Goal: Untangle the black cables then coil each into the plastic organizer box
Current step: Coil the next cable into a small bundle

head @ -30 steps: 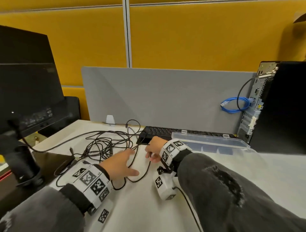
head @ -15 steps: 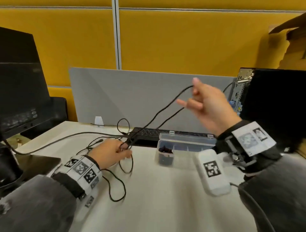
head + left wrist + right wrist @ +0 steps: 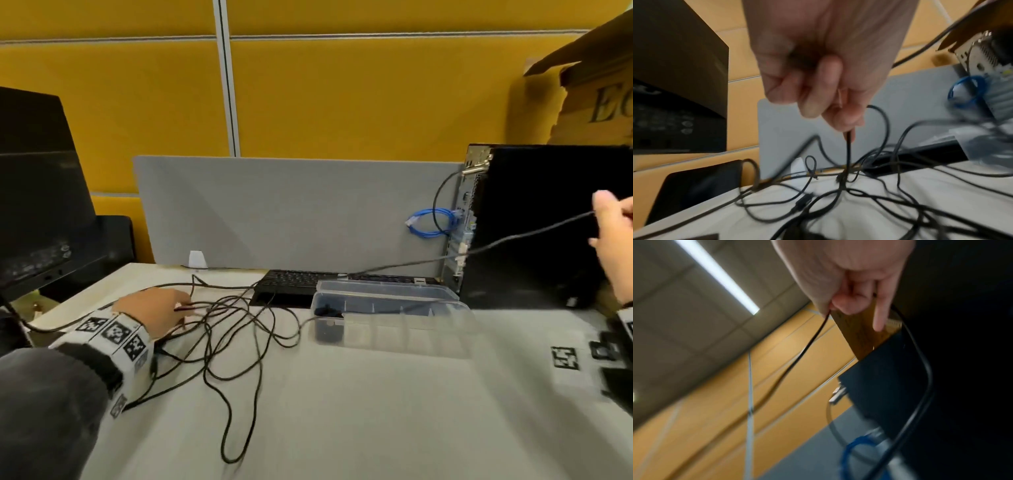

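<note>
A tangle of black cables [image 3: 233, 329] sprawls over the white desk, left of the clear plastic organizer box [image 3: 394, 329]. The box's lid stands open behind it, and something dark lies in its leftmost compartment. My left hand [image 3: 154, 308] rests at the tangle's left edge, and in the left wrist view its curled fingers [image 3: 818, 91] pinch one black strand [image 3: 848, 151]. At the far right my right hand [image 3: 613, 233] is raised in front of the computer tower. It pinches a black cable [image 3: 513, 238] stretched taut over the box toward the tangle. The right wrist view shows that cable [image 3: 813, 337] leaving its fingers [image 3: 851, 301].
A black monitor [image 3: 37, 192] stands at the left. A black keyboard [image 3: 294, 279] lies behind the box, against a grey divider [image 3: 291, 212]. The black computer tower [image 3: 548, 222] at the right has a blue cable [image 3: 431, 222] coiled at its back. A cardboard box [image 3: 599, 85] sits on top.
My right hand has swung from mid-air above the box out to the far right, drawing its cable long and taut. My left hand stays at the tangle, holding a strand.
</note>
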A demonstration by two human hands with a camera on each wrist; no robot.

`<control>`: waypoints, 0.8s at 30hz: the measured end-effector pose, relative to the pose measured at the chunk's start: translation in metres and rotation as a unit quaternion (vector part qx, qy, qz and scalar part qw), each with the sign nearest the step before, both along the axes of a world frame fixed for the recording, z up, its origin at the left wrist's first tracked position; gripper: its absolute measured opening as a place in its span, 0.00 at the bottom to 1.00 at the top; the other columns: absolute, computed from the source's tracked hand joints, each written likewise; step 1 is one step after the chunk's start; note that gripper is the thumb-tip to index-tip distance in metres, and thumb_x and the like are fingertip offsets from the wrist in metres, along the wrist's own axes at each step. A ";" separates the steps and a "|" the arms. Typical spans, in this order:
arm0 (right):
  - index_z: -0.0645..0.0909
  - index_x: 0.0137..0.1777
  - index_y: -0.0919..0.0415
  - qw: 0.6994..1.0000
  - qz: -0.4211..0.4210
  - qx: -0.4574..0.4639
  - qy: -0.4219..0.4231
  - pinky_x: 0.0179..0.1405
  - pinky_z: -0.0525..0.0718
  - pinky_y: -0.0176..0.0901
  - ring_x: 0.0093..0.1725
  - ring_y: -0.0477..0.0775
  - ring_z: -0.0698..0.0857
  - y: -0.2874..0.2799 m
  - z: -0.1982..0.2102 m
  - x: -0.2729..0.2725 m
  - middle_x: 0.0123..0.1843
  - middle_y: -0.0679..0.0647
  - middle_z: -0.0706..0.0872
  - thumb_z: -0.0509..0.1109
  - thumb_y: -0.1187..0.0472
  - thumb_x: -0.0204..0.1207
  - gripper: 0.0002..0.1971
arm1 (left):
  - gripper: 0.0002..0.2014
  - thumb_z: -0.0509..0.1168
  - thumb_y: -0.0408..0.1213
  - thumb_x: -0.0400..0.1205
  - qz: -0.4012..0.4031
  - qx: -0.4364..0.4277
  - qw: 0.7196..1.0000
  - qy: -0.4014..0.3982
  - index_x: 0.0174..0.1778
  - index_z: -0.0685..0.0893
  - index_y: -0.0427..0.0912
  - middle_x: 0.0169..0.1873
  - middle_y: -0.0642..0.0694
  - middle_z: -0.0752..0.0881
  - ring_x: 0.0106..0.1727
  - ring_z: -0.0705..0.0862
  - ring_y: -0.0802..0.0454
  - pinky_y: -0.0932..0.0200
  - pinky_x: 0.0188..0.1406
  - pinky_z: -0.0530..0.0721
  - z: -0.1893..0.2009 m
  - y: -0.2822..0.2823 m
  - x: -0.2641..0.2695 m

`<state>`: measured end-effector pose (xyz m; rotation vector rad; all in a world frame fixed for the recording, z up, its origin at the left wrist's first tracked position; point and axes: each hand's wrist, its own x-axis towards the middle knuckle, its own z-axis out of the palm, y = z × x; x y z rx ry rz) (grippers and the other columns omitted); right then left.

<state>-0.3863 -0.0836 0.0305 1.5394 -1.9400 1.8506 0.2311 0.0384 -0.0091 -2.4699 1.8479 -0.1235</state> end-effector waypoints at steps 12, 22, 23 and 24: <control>0.70 0.70 0.45 0.838 0.219 0.255 0.430 0.56 0.82 0.43 0.52 0.44 0.78 0.100 -0.002 0.186 0.65 0.48 0.77 0.60 0.38 0.75 0.25 | 0.18 0.51 0.55 0.84 -0.101 -0.024 0.988 0.110 0.49 0.78 0.46 0.40 0.47 0.81 0.41 0.79 0.52 0.60 0.38 0.73 0.039 0.015 -0.072; 0.66 0.75 0.56 0.645 0.326 0.460 0.516 0.67 0.73 0.51 0.69 0.61 0.76 0.070 -0.087 0.273 0.72 0.59 0.75 0.63 0.49 0.80 0.25 | 0.13 0.66 0.39 0.80 -0.321 -0.005 0.889 0.327 0.40 0.66 0.45 0.52 0.48 0.83 0.56 0.81 0.53 0.55 0.56 0.77 0.008 0.031 -0.177; 0.70 0.70 0.57 0.654 0.323 0.445 0.519 0.63 0.74 0.49 0.68 0.62 0.77 0.070 -0.092 0.273 0.69 0.61 0.77 0.60 0.50 0.81 0.21 | 0.13 0.67 0.40 0.79 -0.331 0.005 0.909 0.253 0.44 0.67 0.44 0.54 0.49 0.81 0.57 0.79 0.50 0.54 0.53 0.75 -0.003 0.025 -0.179; 0.73 0.65 0.59 0.659 0.321 0.434 0.524 0.60 0.74 0.47 0.66 0.63 0.79 0.071 -0.095 0.272 0.66 0.62 0.79 0.59 0.53 0.82 0.16 | 0.14 0.68 0.41 0.78 -0.335 0.016 0.923 0.191 0.47 0.68 0.45 0.54 0.49 0.79 0.55 0.77 0.49 0.54 0.51 0.73 -0.012 0.020 -0.180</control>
